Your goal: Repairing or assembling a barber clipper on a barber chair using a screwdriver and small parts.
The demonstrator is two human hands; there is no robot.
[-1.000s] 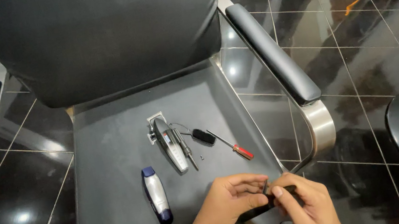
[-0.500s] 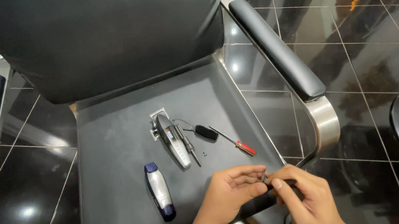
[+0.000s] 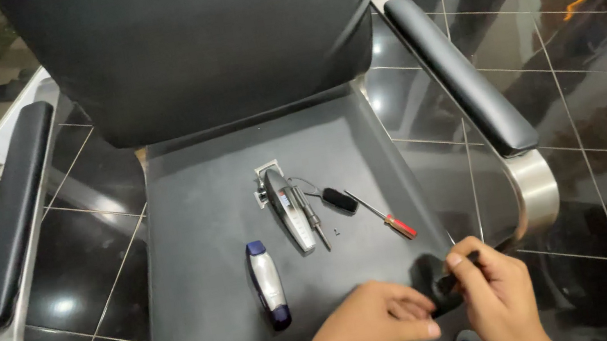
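View: looking down from head height onto the seat (image 3: pixel 203 213) of a black padded chair with chrome arms, on a dark tiled floor.
Held part: a small black piece (image 3: pixel 443 293), at the front right edge of the seat, between the two hands; its exact shape is too hidden to tell.
Left hand: the left hand (image 3: pixel 376 324) is curled beside the black piece, fingers bent inward; I cannot tell whether it truly grips it.
Right hand: the right hand (image 3: pixel 500 294) pinches the black piece from the right, thumb and forefinger closed on its edge.
Clipper: a silver clipper body (image 3: pixel 287 208) lies mid-seat, up and left of the hands, long axis running roughly front to back; the left hand is nearer.
Screwdriver: a thin screwdriver (image 3: pixel 382 215) with a red handle lies just right of the clipper, slanted, handle end nearer the right hand.
Other things: a white and blue cover (image 3: pixel 268 283) lies left of the hands; a small black cap (image 3: pixel 340 200) sits between clipper and screwdriver.
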